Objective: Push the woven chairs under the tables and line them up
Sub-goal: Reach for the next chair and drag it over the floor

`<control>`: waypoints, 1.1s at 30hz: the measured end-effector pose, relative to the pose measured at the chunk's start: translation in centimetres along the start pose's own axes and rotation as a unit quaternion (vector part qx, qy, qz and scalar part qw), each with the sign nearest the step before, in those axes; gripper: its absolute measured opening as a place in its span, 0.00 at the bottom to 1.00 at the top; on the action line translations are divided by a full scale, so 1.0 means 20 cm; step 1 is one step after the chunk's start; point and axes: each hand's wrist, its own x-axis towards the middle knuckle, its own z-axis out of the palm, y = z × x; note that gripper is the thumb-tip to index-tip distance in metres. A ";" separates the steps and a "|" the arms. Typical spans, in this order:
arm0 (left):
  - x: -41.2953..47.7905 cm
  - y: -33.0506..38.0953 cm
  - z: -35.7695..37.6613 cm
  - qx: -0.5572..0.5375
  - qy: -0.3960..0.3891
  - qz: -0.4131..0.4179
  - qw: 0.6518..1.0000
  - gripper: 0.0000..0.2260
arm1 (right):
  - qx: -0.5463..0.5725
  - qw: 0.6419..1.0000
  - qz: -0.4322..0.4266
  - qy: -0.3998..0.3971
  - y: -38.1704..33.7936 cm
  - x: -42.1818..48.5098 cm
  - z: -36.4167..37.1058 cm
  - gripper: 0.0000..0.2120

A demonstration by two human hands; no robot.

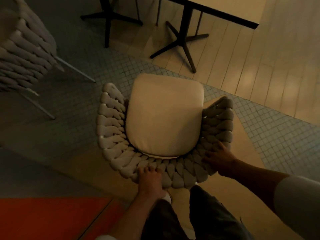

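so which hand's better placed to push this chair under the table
Likely the left hand: it grips the woven chair mid-back, behind the seat; the right hand is off to one side.

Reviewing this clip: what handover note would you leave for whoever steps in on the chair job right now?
Hands: left hand grips the rear rim of the woven chair; right hand grips its right rear curve.
Things: the chair stands with its seat cushion facing the table, short of it, not under. A second woven chair stands at the left, apart from the tables.
Done: no chair in view is tucked in.
Left: push this chair under, then the second, and line them up.
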 end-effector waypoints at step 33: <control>0.22 -1.34 -0.40 0.130 0.002 0.088 0.988 0.37 | 0.084 0.993 0.002 0.078 -0.41 0.64 -0.65 0.26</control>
